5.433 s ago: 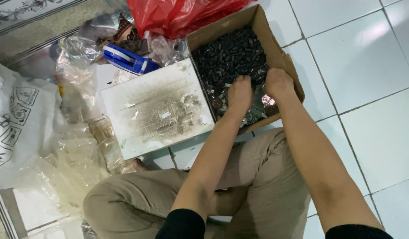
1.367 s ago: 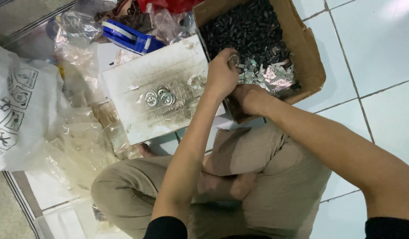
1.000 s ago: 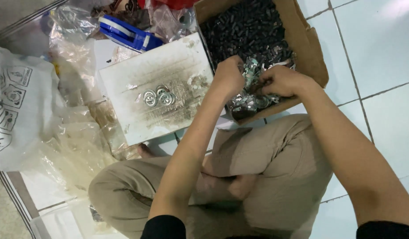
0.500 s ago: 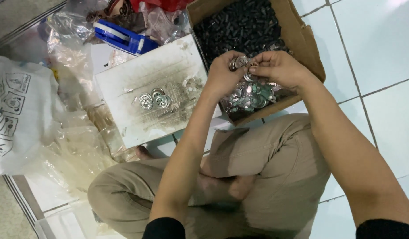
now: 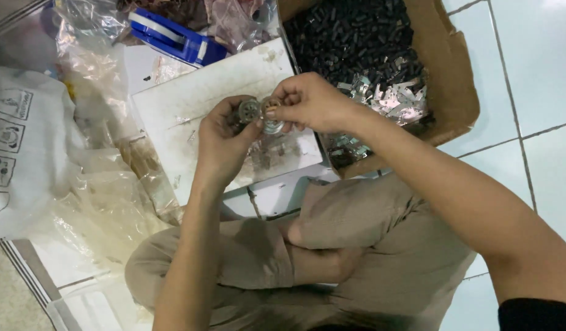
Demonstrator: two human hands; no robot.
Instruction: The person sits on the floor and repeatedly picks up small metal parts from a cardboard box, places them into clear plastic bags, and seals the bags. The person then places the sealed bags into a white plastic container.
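Note:
My left hand [image 5: 225, 138] and my right hand [image 5: 310, 101] meet above a white board [image 5: 197, 104]. Between their fingertips they hold small round metal parts [image 5: 258, 110], silver discs with a hole in the middle. The left hand grips one disc at its fingertips, and the right hand pinches another right beside it. Behind the hands stands a cardboard box [image 5: 454, 79] filled with small black pieces [image 5: 350, 37] and shiny metal clips [image 5: 387, 98].
A blue tape dispenser [image 5: 173, 37] lies at the back among crumpled clear plastic bags [image 5: 87, 49]. A white printed bag [image 5: 19, 141] sits at the left. My crossed legs in tan trousers [image 5: 332, 257] fill the foreground on a white tiled floor [image 5: 534, 55].
Both hands have moved left from over the box to above the white board, bringing the metal discs with them. The discs that lay on the board earlier are hidden behind my hands.

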